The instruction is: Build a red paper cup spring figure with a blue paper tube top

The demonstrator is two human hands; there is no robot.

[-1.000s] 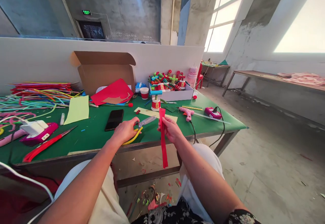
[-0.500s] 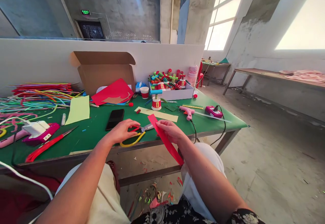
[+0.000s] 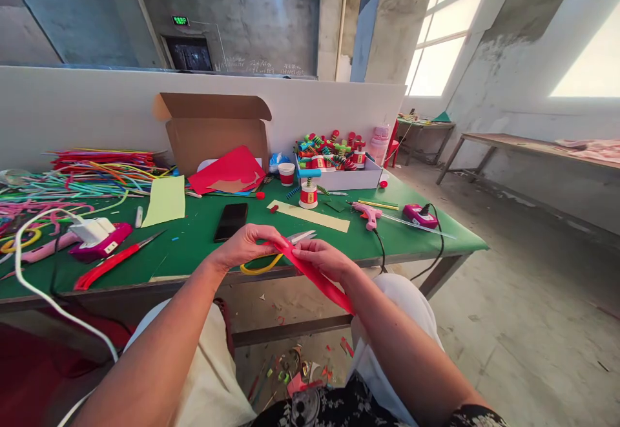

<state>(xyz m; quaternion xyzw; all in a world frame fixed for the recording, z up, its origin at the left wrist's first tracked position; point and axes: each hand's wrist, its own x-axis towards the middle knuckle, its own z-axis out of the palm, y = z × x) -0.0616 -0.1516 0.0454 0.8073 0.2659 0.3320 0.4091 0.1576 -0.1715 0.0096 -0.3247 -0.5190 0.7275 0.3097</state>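
A long red paper strip point(image 3: 325, 283) slants down from the table's front edge toward my right knee. My left hand point(image 3: 249, 244) pinches its upper end. Just below, my right hand point(image 3: 324, 258) grips the strip between thumb and fingers. Scissors with red and yellow handles point(image 3: 261, 267) lie on the table beneath my left hand, partly hidden, their blades pointing right. Beyond my hands a pale yellow paper strip point(image 3: 310, 216) lies flat. A small red-and-white cup figure point(image 3: 309, 194) with a blue bar on top stands behind it.
On the green table point(image 3: 194, 246) are a black phone point(image 3: 231, 221), a red-handled knife point(image 3: 113, 265), a pink glue gun point(image 3: 369, 212) and two magenta power blocks point(image 3: 420, 216). A white box point(image 3: 356, 179) of figures, a cardboard box point(image 3: 217, 133) and pipe cleaners point(image 3: 104, 178) stand behind.
My left hand has moved right, from above the scissors' handles to the strip's upper end, and closed on it. My right hand still holds the strip. The camera view has shifted slightly left.
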